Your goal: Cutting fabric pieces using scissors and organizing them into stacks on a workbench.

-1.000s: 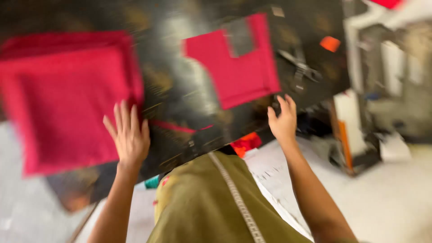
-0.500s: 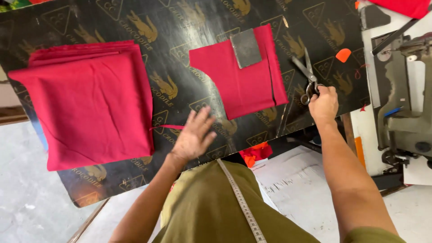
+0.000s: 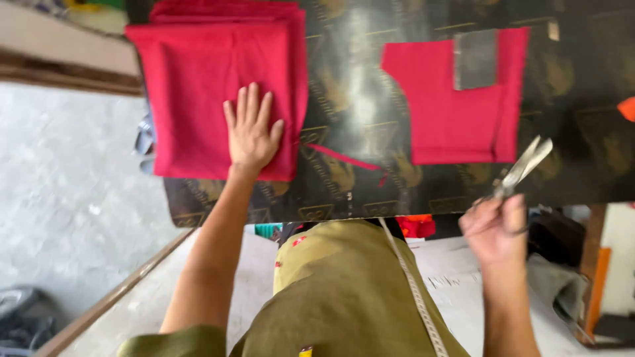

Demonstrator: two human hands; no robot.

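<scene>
Head camera looks down on a stack of folded red cloth [image 3: 221,92] that lies on the left part of a dark patterned table [image 3: 357,86]. The left hand [image 3: 251,132] lies flat on the near right corner of this stack, fingers spread and open, pressing on it and not gripping anything. The right hand [image 3: 493,231] is at the near edge of the table, well apart from the stack, and it is closed around the handles of a pair of scissors [image 3: 522,168]; the blades point up and away over the table and look slightly parted, though the picture is blurred there.

Between the two hands a thin red strip [image 3: 344,158] lies on the table, near the corner of the stack. Further right is a cut red piece [image 3: 450,112] with a grey rectangle [image 3: 475,59] on top of it, and a small orange thing [image 3: 627,109] at the far right edge. A measuring tape [image 3: 413,284] hangs down over the person's olive garment [image 3: 344,291].

As I judge it, the step in hand is steadying the stack with scissors ready. A cut would call for a flat layer and the blades brought across to it.
</scene>
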